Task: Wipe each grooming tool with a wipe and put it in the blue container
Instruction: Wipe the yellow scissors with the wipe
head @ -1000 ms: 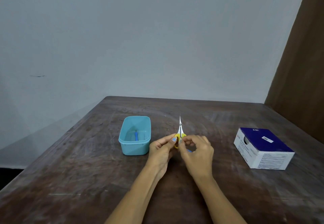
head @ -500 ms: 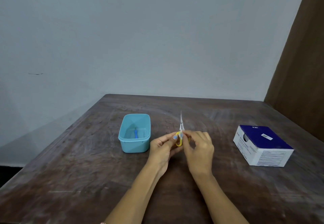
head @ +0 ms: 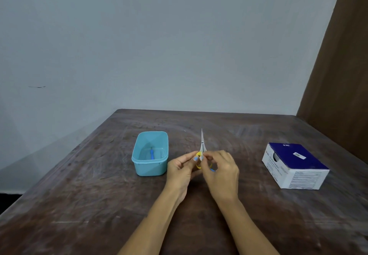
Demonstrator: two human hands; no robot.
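Two hands at work: left hand (head: 182, 170) gripping yellow-handled scissors (head: 201, 148), blades upright; right hand (head: 221, 172) pinching wipe against handles. Wiping step, judged. Next: transfer into blue container (head: 150, 166), just left of left hand.

I see the table (head: 99, 205) running back to the wall (head: 159, 45); the container (head: 150, 154) sits on it left of centre, a small tool (head: 152, 153) lying inside; the box (head: 294, 165) rests well apart on the right; between them my hands meet, left hand (head: 180, 170) beside right hand (head: 222, 172), with the scissors (head: 202, 144) between their fingertips, tips pointing away toward the wall.
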